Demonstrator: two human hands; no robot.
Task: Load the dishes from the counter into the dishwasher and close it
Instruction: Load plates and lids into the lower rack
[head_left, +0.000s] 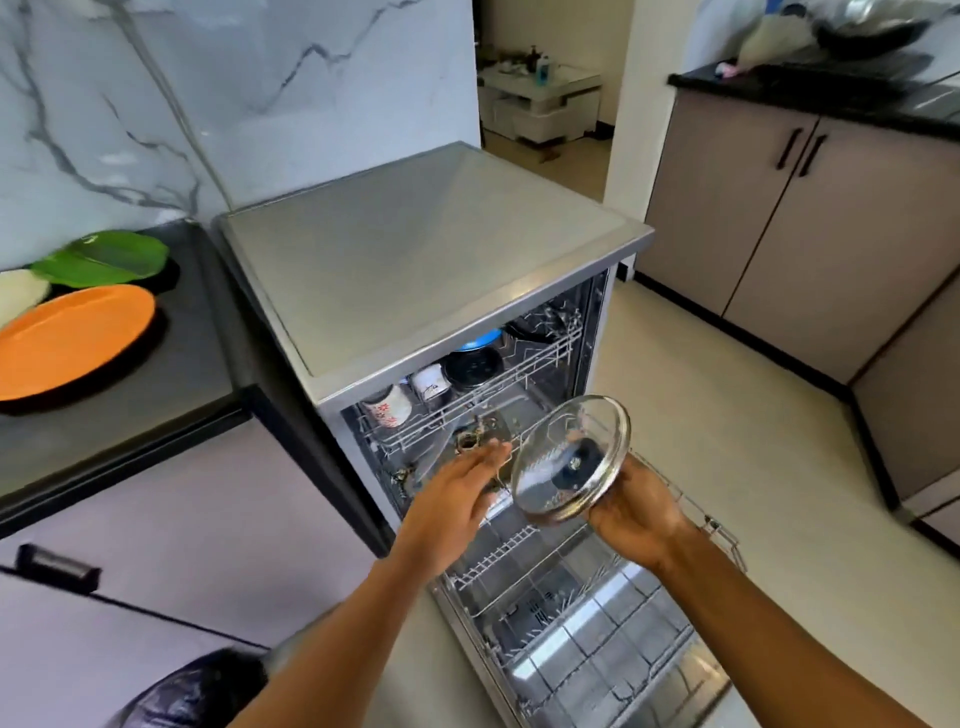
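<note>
Centrally, a dishwasher (431, 249), door dropped open toward six o'clock, lower rack (587, 597) pulled out over it. At nine o'clock, a dark counter (156, 374) bearing an orange plate (67, 343), a green plate (104, 257) just behind it, a white dish (18, 291) at the edge. Inside, in the upper rack (467, 405): two white mugs (387, 408), a dark bowl (474, 366), something blue behind. Above the lower rack, a glass lid (569, 460), tilted, underside facing up, gripped at its five-o'clock rim by the right hand (636, 517). At the lid's nine o'clock, the left hand (457, 488), open and flat, holding nothing, fingertips just beside the rim.
</note>
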